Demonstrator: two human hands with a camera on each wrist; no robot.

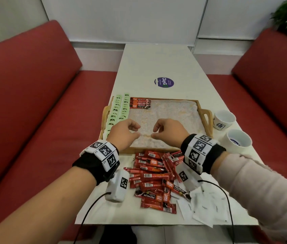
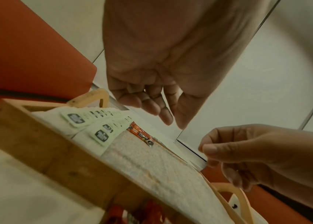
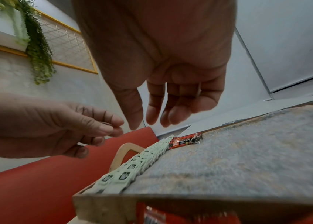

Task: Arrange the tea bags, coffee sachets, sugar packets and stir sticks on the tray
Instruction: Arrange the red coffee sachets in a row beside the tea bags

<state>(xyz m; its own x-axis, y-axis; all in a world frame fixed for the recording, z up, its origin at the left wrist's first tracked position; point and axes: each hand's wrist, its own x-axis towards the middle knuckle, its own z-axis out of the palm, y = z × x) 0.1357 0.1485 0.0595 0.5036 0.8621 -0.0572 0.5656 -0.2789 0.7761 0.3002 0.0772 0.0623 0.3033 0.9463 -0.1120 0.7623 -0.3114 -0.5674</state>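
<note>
Head view: left hand [image 1: 124, 132] and right hand [image 1: 168, 130] side by side above the near part of the tray [image 1: 205, 110], each grip loosely curled and holding nothing, with green tea bags [image 1: 119, 110] in two rows along its left edge and a few coffee sachets [image 1: 140, 103] stacked at the far left corner. Probably midway through the coffee step, the bulk of the red sachets [image 1: 155, 176] loose on the desk [image 1: 158, 60] just before the tray, white sugar packets [image 1: 202, 206] beside them. Next likely: reaching back to the pile, pinching one sachet clear, laying it parallel beside the stack.
</note>
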